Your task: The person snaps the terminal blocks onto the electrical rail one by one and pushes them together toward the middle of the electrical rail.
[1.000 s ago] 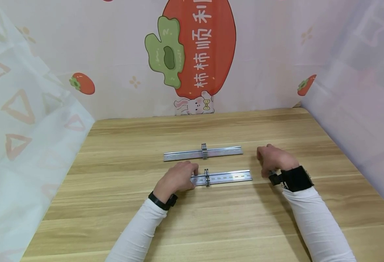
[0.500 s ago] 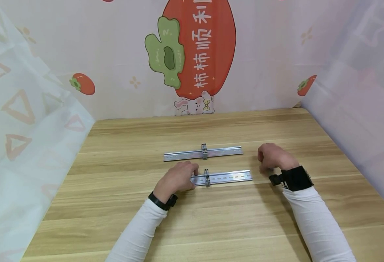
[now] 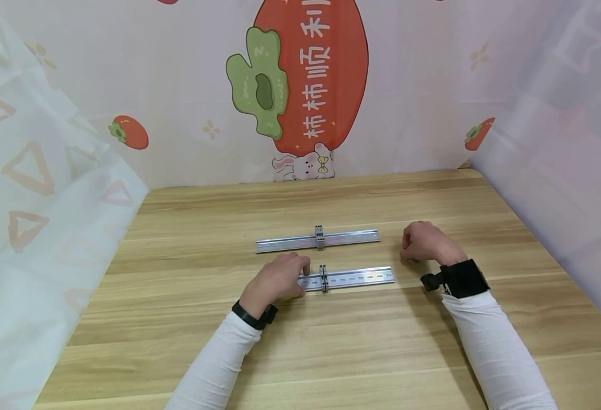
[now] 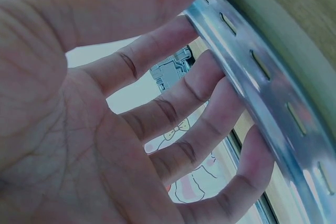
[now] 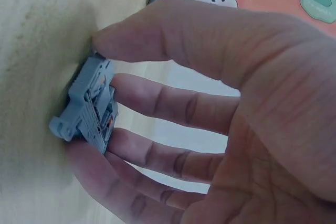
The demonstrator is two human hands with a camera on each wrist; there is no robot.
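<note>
My left hand [image 3: 278, 277] grips the left end of the nearer slotted metal DIN rail [image 3: 362, 277], thumb along one edge and fingertips along the other. In the left wrist view, the rail [image 4: 257, 72] runs past the fingertips. Thin terminal blocks [image 3: 323, 278] stand clipped on this rail, just right of the hand. Right of the rails, my right hand [image 3: 430, 244] is low over the table. The right wrist view shows its thumb and fingers pinching a grey terminal block [image 5: 92, 103] by its ends, close to the wood. In the head view that block is mostly hidden.
A second DIN rail [image 3: 285, 244] lies farther back, roughly parallel, with several terminal blocks [image 3: 320, 237] clipped near its middle. The wooden table [image 3: 331, 353] is bounded by a printed cloth [image 3: 177, 85] at the back and sides.
My right hand has drawn its fingers in and shifted the terminal block within its grasp, rising very slightly away from me. The left hand and both rails stay where they were.
</note>
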